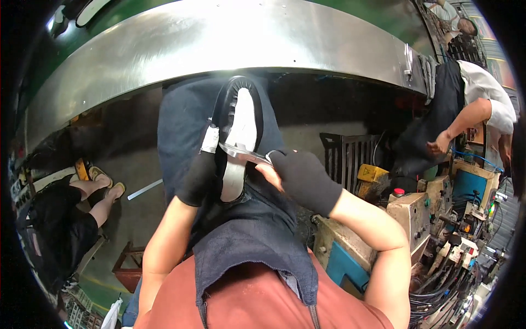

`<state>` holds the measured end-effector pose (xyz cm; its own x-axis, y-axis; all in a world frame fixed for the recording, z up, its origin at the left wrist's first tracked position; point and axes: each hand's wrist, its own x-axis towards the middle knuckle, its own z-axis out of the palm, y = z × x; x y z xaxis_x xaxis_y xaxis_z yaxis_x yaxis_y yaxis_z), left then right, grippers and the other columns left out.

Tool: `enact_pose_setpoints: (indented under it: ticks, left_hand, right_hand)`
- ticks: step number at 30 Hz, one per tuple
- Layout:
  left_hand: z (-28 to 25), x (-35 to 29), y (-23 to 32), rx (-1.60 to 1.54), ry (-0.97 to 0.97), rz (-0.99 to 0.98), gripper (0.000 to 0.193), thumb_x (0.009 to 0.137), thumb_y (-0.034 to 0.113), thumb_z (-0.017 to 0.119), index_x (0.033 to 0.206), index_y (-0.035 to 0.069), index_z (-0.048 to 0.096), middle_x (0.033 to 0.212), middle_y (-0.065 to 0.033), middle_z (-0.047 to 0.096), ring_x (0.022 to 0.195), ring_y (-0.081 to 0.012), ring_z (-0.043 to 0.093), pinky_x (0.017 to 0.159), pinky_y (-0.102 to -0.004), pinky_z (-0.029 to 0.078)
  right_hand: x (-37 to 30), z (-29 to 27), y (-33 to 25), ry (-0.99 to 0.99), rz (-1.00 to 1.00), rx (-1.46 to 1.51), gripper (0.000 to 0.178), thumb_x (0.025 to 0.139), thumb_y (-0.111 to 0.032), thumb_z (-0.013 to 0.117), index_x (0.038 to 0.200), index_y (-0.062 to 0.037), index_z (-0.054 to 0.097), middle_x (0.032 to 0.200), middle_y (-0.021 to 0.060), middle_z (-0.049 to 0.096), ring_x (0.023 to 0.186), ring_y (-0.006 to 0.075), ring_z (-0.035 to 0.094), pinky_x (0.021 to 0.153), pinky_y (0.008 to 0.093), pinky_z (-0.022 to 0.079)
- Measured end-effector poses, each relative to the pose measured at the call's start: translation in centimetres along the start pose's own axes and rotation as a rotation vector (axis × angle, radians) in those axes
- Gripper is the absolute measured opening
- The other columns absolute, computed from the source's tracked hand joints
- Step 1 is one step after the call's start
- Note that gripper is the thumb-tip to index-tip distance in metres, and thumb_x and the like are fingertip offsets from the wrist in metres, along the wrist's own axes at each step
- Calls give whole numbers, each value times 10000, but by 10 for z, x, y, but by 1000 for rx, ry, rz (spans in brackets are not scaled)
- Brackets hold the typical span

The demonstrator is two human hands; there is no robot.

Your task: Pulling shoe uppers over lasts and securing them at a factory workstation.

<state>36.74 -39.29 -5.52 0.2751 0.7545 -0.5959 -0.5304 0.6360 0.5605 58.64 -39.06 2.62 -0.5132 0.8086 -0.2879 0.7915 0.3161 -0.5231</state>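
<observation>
Nearest to us, a dark apron (255, 236) hangs over a rust-red shirt (181, 299), worn, we judge, to spare the clothes beneath. Farther down, the left hand (199, 174), in a dark covering with white tape (210, 139) on a digit, grips the near left side of a black shoe (241, 129), apparently to steady it, though we cannot see all its fingers. We find the shoe sole up over the lap, toe pointing away, a position that seems to bring its white underside within reach of both hands. The right hand (301, 178), also darkly covered, is clenched around a curved metal tool (245, 155), whose head lies across the middle of that underside. Beyond the knees, we see a steel bench (164, 49) curving across the view. To the right stand a slatted frame (348, 164), a yellow box (373, 173) and a machine cabinet with a red button (399, 192), set on top perhaps for quick pressing; farther off, we see a co-worker in a white shirt (479, 88) leaning forward, one hand lowered
</observation>
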Motion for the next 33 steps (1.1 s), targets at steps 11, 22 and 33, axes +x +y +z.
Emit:
enact_pose_setpoints:
  ticks: [11,22,33]
  left_hand:
    - [-3,10,-41,905,283,816,713,887,327,752,1408,-45,439,1305,-234,557,1205,-355,573,1040,-420,450]
    - [-28,-18,11,907,-140,592,908,831,227,802,1521,28,246,1471,-151,434,1328,-266,477,1094,-386,423]
    - [3,7,-13,801,207,564,543,879,183,746,1317,19,472,1210,-178,622,1107,-300,635,947,-383,496]
  right_hand:
    - [-29,-50,9,-231,-12,-121,306,947,-363,646,912,-59,644,835,157,631,742,357,630,662,436,513]
    - [-12,-3,15,-87,-120,97,406,992,-418,578,859,-43,654,796,193,652,723,395,638,650,460,499]
    - [-44,-19,-10,-75,-90,220,359,986,-399,605,899,-55,659,793,195,636,721,379,645,643,449,507]
